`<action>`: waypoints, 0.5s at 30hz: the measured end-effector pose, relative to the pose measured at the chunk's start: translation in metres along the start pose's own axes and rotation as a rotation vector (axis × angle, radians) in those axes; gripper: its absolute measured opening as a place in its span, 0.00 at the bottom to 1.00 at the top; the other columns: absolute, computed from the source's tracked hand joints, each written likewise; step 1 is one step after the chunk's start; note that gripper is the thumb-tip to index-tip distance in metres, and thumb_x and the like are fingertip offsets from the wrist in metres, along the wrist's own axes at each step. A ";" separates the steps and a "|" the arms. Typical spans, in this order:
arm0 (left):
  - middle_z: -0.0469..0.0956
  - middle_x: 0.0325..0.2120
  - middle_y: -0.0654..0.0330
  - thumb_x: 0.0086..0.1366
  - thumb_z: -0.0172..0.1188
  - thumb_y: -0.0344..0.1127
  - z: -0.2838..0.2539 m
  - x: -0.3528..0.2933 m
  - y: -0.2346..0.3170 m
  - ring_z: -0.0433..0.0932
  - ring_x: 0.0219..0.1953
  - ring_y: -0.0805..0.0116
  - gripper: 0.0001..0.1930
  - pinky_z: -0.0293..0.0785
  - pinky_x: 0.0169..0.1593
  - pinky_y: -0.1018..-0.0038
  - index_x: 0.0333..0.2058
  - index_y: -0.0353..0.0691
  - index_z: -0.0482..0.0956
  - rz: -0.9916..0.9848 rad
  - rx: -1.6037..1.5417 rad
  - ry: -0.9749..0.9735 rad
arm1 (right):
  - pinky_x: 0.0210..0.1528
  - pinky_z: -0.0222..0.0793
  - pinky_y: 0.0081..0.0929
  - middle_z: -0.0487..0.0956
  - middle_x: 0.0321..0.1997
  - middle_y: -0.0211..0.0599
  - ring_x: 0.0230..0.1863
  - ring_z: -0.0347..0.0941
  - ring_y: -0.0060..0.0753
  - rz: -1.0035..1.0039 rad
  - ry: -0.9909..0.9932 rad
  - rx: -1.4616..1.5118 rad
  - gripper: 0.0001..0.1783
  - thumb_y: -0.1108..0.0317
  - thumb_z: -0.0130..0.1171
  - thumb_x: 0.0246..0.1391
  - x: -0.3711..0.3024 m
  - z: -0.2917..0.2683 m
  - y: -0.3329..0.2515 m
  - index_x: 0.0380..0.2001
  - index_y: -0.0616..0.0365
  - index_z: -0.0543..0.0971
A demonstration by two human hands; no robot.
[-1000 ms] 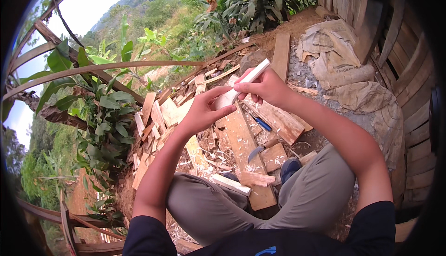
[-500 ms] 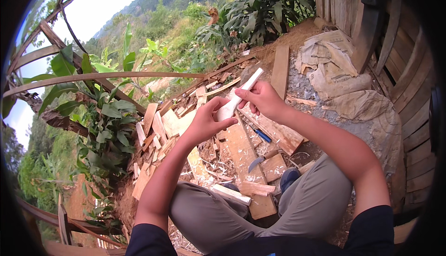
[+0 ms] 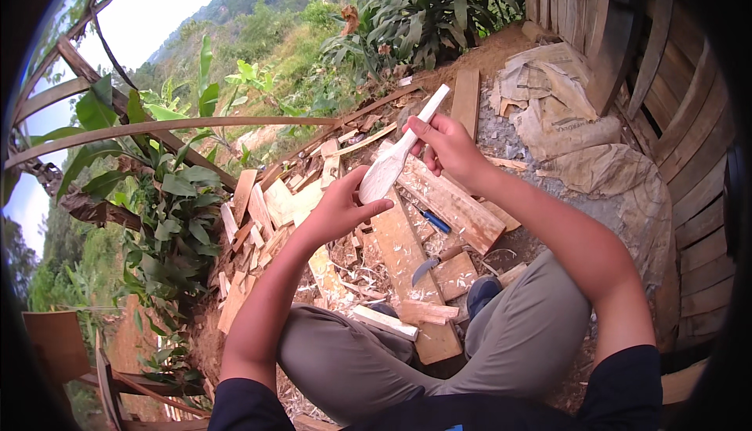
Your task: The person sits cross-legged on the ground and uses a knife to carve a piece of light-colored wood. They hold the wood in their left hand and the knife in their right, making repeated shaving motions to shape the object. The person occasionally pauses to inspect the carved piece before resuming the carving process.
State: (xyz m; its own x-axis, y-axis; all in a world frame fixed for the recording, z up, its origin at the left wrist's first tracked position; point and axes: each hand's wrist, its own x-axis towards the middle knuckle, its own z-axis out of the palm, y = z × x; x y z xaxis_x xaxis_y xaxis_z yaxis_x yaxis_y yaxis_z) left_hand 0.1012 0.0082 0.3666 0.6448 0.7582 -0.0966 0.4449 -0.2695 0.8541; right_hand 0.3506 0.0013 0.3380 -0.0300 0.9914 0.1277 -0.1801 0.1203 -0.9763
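A pale, freshly carved wooden spoon [image 3: 383,176] is held up slantwise before me, its broad bowl low on the left and its handle pointing up to the right. My left hand [image 3: 338,205] cups the edge of the bowl between thumb and fingers. Around the neck and lower handle, my right hand [image 3: 448,149] has its fingers closed. Below them, a knife [image 3: 428,268] with a curved blade and a brown handle lies among the boards. A blue-handled tool [image 3: 435,220] rests nearby; its working end is hard to make out.
Long planks [image 3: 450,208] and a pile of offcuts [image 3: 270,216] cover the ground, strewn with shavings. Crumpled sacking [image 3: 564,129] lies at the right beside a slatted wooden wall [image 3: 701,220]. A curved rail [image 3: 172,124] and leafy plants [image 3: 180,204] stand at the left.
The spoon has turned so that more of its bowl's broad face shows. My right hand has shifted slightly. The whole view has moved a little.
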 end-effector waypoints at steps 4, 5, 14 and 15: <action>0.80 0.37 0.58 0.66 0.72 0.41 0.002 0.004 -0.007 0.79 0.31 0.75 0.32 0.76 0.33 0.75 0.63 0.36 0.68 0.094 0.044 0.042 | 0.16 0.63 0.16 0.80 0.30 0.32 0.17 0.69 0.15 0.029 -0.055 -0.014 0.24 0.47 0.60 0.68 0.001 0.005 0.003 0.42 0.62 0.78; 0.80 0.38 0.57 0.66 0.71 0.43 0.003 0.004 -0.008 0.78 0.30 0.74 0.33 0.76 0.32 0.74 0.64 0.38 0.68 0.153 0.050 0.070 | 0.16 0.63 0.16 0.80 0.30 0.31 0.17 0.70 0.15 0.033 -0.079 -0.017 0.24 0.47 0.61 0.67 0.002 0.007 0.004 0.42 0.62 0.78; 0.80 0.34 0.62 0.66 0.67 0.36 0.003 0.003 -0.003 0.76 0.32 0.77 0.24 0.74 0.35 0.72 0.58 0.36 0.73 0.127 0.162 0.024 | 0.18 0.61 0.15 0.81 0.27 0.26 0.19 0.69 0.11 0.025 -0.206 -0.179 0.18 0.58 0.74 0.57 -0.012 0.020 -0.004 0.40 0.58 0.79; 0.79 0.32 0.62 0.66 0.66 0.37 0.003 0.001 -0.001 0.76 0.31 0.77 0.22 0.74 0.35 0.73 0.55 0.35 0.74 0.132 0.173 0.031 | 0.19 0.61 0.15 0.81 0.27 0.25 0.19 0.69 0.11 0.002 -0.225 -0.158 0.18 0.59 0.74 0.56 -0.014 0.022 -0.005 0.40 0.57 0.79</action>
State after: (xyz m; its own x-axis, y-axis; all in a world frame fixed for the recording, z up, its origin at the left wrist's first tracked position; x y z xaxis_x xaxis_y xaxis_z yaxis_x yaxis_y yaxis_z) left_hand 0.1031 0.0074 0.3646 0.6862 0.7269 0.0279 0.4598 -0.4631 0.7577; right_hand 0.3302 -0.0141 0.3451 -0.2511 0.9571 0.1444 -0.0248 0.1428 -0.9894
